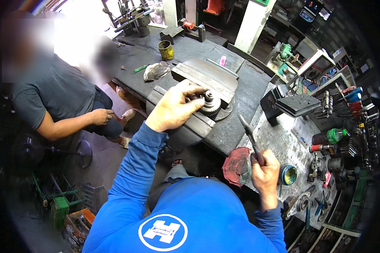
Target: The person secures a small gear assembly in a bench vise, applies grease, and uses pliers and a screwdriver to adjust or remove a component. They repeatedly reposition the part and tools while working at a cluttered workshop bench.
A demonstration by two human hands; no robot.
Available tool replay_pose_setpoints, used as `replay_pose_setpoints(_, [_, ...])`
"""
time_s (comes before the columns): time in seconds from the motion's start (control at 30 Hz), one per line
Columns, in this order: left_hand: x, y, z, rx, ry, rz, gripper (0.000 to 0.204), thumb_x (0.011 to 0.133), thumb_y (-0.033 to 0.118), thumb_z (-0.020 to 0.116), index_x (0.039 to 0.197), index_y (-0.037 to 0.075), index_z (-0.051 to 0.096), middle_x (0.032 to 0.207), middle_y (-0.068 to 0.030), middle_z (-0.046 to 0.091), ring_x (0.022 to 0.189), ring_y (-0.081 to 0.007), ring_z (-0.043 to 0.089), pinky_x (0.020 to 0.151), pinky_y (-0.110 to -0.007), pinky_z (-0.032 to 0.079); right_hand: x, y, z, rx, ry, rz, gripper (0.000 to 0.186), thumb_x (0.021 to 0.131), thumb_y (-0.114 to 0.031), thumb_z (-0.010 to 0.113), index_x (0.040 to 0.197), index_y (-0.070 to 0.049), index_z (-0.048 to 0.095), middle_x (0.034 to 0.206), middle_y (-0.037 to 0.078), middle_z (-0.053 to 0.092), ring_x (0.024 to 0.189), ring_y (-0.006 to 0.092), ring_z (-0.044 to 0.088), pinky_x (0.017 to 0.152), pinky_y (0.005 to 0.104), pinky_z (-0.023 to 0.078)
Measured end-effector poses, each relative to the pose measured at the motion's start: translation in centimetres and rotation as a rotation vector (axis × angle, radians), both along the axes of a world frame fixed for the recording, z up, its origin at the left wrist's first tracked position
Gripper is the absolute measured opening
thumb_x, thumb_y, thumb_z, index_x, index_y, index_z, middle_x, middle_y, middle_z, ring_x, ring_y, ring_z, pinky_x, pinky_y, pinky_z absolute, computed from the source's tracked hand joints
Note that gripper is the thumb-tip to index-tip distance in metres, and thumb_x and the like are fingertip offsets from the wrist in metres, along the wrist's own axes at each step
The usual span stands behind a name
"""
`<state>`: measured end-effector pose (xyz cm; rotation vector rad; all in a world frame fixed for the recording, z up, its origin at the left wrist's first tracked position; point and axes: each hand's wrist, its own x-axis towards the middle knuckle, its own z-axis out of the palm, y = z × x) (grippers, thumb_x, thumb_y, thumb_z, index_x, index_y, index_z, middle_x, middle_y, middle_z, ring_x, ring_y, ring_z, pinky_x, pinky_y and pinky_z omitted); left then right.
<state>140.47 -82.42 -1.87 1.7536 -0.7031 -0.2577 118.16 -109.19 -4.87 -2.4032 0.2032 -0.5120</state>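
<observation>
A toothed metal gear (211, 104) with a short shaft on top sits between the jaws of a large bench vise (209, 78). My left hand (177, 105) reaches over the near jaw, with its thumb and fingers closed around the gear's shaft. To the right, my right hand (265, 170) grips a long dark tool (249, 133) that tapers to a point. The tool's tip is in the air, up and to the left of that hand, apart from the gear. Whether the jaws press on the gear is hard to see.
On the dark bench (190, 48) stand a yellow can (166, 50) and a crumpled cloth (156, 71). A red cloth (237, 166) and an open round tin (288, 175) lie by my right hand. Another person (63, 92) sits at the left. Tools crowd the right side.
</observation>
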Motion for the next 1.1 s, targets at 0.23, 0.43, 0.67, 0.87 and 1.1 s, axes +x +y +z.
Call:
replay_pose_setpoints(0.23, [2.3, 1.3, -0.1, -0.038, 0.017, -0.190, 0.038, 0.097, 0.012, 0.072, 0.134, 0.001, 0.071, 0.104, -0.0061, 0.064, 0.091, -0.0135, 0.059, 0.082, -0.030, 0.049, 2.6, 7.1, -0.3, -0.264, -0.020, -0.154, 0.040, 0.072, 0.001, 0.072, 0.112, -0.002, 0.073, 0.122, 0.020, 0.066, 0.112, 0.0408, 0.064, 0.096, 0.0463, 0.052])
replay_pose_setpoints(0.43, [3.0, 1.2, 0.2, 0.035, -0.090, -0.201, 0.040, 0.094, 0.014, 0.074, 0.131, 0.001, 0.072, 0.102, -0.0110, 0.064, 0.089, -0.0204, 0.062, 0.081, -0.033, 0.051, 2.1, 10.9, 1.9, 0.321, 0.168, -0.058, 0.037, 0.098, -0.009, 0.068, 0.133, 0.002, 0.066, 0.127, 0.021, 0.068, 0.119, 0.0334, 0.066, 0.105, 0.0433, 0.050])
replay_pose_setpoints(0.67, [3.1, 0.3, 0.1, 0.048, -0.169, -0.153, 0.037, 0.093, 0.016, 0.078, 0.128, 0.003, 0.075, 0.098, -0.0089, 0.060, 0.082, -0.0186, 0.059, 0.074, -0.033, 0.049, 1.5, 8.3, 5.7, 0.896, 0.632, 0.156, 0.045, 0.110, -0.027, 0.060, 0.147, 0.000, 0.060, 0.114, -0.003, 0.063, 0.102, 0.0092, 0.055, 0.098, 0.0276, 0.046])
replay_pose_setpoints(0.87, [2.8, 0.2, -0.4, 0.037, -0.225, -0.116, 0.037, 0.093, 0.016, 0.079, 0.128, 0.003, 0.075, 0.095, -0.0087, 0.058, 0.082, -0.0195, 0.058, 0.074, -0.033, 0.049, 2.7, 6.2, 5.7, 0.955, 0.664, 0.274, 0.048, 0.110, -0.027, 0.061, 0.152, -0.002, 0.056, 0.123, 0.000, 0.063, 0.113, 0.0101, 0.055, 0.103, 0.0302, 0.046])
replay_pose_setpoints(1.1, [2.1, 0.1, -0.3, 0.028, -0.193, -0.083, 0.037, 0.093, 0.017, 0.080, 0.127, 0.003, 0.075, 0.095, -0.0073, 0.056, 0.083, -0.0174, 0.057, 0.075, -0.032, 0.048, 3.7, 3.7, 7.1, 0.817, 0.723, 0.357, 0.040, 0.111, -0.032, 0.060, 0.140, -0.005, 0.061, 0.102, -0.001, 0.063, 0.087, 0.0081, 0.056, 0.074, 0.0264, 0.049])
